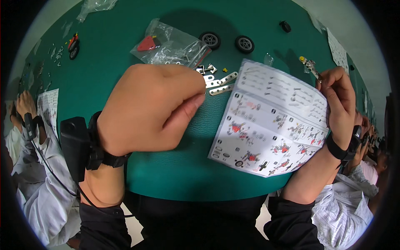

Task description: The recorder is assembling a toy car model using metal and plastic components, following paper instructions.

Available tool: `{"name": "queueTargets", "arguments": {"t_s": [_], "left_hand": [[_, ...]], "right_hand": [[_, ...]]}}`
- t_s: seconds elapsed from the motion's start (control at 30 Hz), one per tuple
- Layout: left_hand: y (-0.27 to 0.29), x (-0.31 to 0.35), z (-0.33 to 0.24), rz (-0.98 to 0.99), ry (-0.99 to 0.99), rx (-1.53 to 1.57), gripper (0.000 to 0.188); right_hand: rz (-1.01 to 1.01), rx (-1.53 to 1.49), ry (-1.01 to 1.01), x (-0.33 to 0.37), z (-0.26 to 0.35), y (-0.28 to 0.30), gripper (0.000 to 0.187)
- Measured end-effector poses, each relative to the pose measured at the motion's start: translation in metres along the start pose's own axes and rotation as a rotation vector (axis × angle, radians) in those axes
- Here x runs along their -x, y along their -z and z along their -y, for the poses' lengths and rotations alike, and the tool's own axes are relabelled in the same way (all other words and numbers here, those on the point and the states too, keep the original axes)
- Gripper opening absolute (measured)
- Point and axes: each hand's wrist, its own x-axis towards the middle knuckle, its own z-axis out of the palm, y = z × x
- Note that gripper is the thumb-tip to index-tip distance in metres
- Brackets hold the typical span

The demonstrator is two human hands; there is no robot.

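My left hand (156,106) is raised close to the camera, its fingers curled closed; whatever they might hold is hidden. Beyond it lie perforated metal strips (222,88) and a small metal bracket piece (206,69). My right hand (339,93) pinches a small metal part assembly with a yellow tip (310,66). Beside that hand spreads a printed instruction sheet (268,121) with pictures of parts and red model steps. Its right edge meets my right hand, but I cannot tell whether the fingers grip it.
On the green table (175,179) are a clear bag (177,43) of metal parts with a red piece, two black wheels (210,40), and a small black part (285,26). A red-and-black model (73,46) is at far left. Other people sit at both sides.
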Motion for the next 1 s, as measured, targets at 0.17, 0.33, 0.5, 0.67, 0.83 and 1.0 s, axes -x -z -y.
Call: {"name": "queueTargets", "arguments": {"t_s": [0.17, 0.33, 0.5, 0.67, 0.83, 1.0], "left_hand": [[0.002, -0.007, -0.002, -0.088, 0.007, 0.006, 0.007], [-0.006, -0.011, -0.002, -0.133, -0.029, 0.111, 0.006], [-0.01, -0.011, 0.001, -0.051, -0.066, 0.248, 0.009], [-0.013, -0.013, -0.005, -0.073, -0.039, 0.367, 0.013], [-0.004, -0.011, -0.013, 0.025, 0.014, 0.326, 0.013], [-0.01, -0.007, -0.009, 0.012, 0.012, 0.304, 0.01]], "right_hand": [[0.035, -0.002, 0.051, -0.002, 0.01, -0.014, 0.008], [0.058, -0.038, 0.079, -0.005, 0.012, -0.028, 0.009], [0.02, -0.05, 0.13, -0.003, 0.017, -0.038, 0.011], [0.03, -0.094, 0.172, -0.004, 0.023, -0.045, 0.012], [0.052, -0.068, 0.163, -0.006, 0.022, -0.042, 0.012], [0.066, 0.004, 0.142, -0.007, 0.019, -0.043, 0.011]]}}
